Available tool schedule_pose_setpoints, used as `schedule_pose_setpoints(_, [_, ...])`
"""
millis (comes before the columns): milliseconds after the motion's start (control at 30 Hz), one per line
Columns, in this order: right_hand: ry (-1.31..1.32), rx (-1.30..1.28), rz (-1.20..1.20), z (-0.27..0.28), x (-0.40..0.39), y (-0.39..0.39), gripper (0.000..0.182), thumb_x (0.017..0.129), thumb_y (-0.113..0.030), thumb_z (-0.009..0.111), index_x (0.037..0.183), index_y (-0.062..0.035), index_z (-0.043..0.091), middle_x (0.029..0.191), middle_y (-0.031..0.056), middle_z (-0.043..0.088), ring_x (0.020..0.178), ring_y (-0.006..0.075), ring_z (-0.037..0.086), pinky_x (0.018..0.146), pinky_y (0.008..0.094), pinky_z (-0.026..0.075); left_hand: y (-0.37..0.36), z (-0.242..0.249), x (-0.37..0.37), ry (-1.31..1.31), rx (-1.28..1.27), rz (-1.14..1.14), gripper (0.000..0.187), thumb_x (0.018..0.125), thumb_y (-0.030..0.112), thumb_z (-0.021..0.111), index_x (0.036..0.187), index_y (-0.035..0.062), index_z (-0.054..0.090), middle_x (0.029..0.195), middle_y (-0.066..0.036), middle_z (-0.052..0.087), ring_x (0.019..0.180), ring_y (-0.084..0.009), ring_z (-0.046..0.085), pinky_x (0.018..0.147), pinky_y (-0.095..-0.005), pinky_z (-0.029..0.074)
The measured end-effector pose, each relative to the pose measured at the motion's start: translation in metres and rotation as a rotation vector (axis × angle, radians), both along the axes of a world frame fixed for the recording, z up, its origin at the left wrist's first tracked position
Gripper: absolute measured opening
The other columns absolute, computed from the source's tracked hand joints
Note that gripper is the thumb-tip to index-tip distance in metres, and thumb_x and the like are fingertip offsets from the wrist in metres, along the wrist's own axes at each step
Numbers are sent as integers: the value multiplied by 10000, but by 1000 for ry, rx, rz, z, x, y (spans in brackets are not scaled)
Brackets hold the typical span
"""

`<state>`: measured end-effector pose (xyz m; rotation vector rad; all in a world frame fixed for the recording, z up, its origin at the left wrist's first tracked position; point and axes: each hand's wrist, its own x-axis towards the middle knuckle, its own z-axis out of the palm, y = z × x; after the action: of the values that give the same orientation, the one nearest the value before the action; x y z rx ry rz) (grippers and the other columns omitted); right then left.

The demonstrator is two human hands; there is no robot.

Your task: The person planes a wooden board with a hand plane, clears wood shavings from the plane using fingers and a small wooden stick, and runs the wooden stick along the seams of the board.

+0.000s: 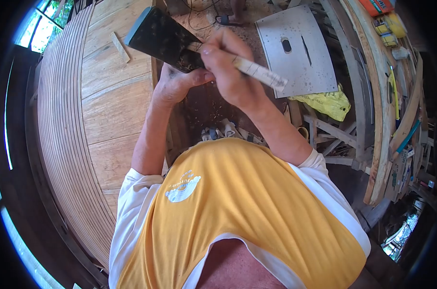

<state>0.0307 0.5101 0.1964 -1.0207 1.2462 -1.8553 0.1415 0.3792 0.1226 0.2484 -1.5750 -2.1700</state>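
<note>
My left hand (177, 85) is closed on the lower end of a dark, flat, block-like tool (163, 36) with a greenish far edge, its thumb pointing right. Wood shavings cling to the tool's face; its exact kind does not show. In my right hand (230, 65), fingers are wrapped around a pale wooden stick (262, 74) with dark marks. The stick's left end lies at the dark tool, and its other end sticks out to the lower right. Both hands are close together in front of my chest, above a dark area scattered with shavings.
A wooden panel (114, 111) and ribbed boards (64, 120) lie left, with a thin wood strip (120, 47) on the panel. To the right are a pale slotted sheet (300, 58), a yellow sack (327, 103) and timber beams (353, 72). A person's sandalled foot (230, 20) shows ahead.
</note>
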Motion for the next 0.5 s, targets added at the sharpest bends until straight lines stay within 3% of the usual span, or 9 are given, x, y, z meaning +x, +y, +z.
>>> schedule_pose_setpoints(67, [-93, 97, 172, 4, 0, -1, 163, 1003, -194, 543, 874, -98, 515, 703, -18, 503, 588, 51, 412, 497, 222, 299, -5, -11, 6, -53, -96, 74, 596, 710, 67, 878, 1258, 35, 646, 1099, -27, 707, 1017, -135, 655, 897, -311, 545])
schedule_pose_setpoints(133, [-441, 139, 331, 1, -18, 2, 113, 984, -164, 557, 968, -53, 560, 700, -7, 510, 578, 51, 403, 491, 224, 308, -9, 10, 8, -159, -343, 15, 621, 711, 73, 880, 1278, 35, 632, 1136, -34, 697, 1023, -133, 655, 884, -321, 554])
schedule_pose_setpoints(200, [-650, 126, 402, 2, -24, 4, 149, 972, -154, 568, 1040, -23, 580, 698, -1, 512, 564, 51, 388, 482, 220, 299, -16, 6, 13, -182, -217, -39, 637, 703, 76, 884, 1283, 33, 625, 1152, -41, 691, 1054, -139, 652, 898, -331, 553])
schedule_pose_setpoints(267, [-735, 58, 381, 4, -13, 7, 199, 967, -163, 575, 1091, -8, 576, 698, -2, 508, 547, 52, 366, 470, 209, 270, -13, 1, 11, -19, 130, -102, 647, 686, 101, 887, 1269, 18, 622, 1153, -63, 693, 1086, -179, 658, 926, -341, 549])
schedule_pose_setpoints(333, [-431, 38, 211, 5, -7, 5, 133, 987, -179, 568, 996, -47, 582, 706, -18, 507, 576, 45, 381, 500, 218, 299, -10, 6, 10, 57, 255, -75, 651, 680, 116, 887, 1264, 11, 620, 1145, -73, 696, 1088, -196, 661, 934, -344, 547])
schedule_pose_setpoints(433, [39, 2, -23, 8, 1, -1, 167, 989, -178, 585, 880, -60, 541, 713, -33, 511, 621, 54, 437, 553, 257, 379, -3, 9, 12, 56, 225, -66, 658, 684, 153, 906, 1260, 12, 622, 1140, -76, 696, 1087, -197, 658, 931, -345, 547])
schedule_pose_setpoints(500, [274, -15, -96, 0, 3, -8, 165, 973, -175, 596, 883, -50, 536, 725, 26, 569, 647, 122, 536, 592, 319, 451, -3, 5, 9, 70, 200, -94, 653, 685, 142, 916, 1258, 17, 629, 1148, -67, 692, 1084, -183, 654, 948, -341, 540])
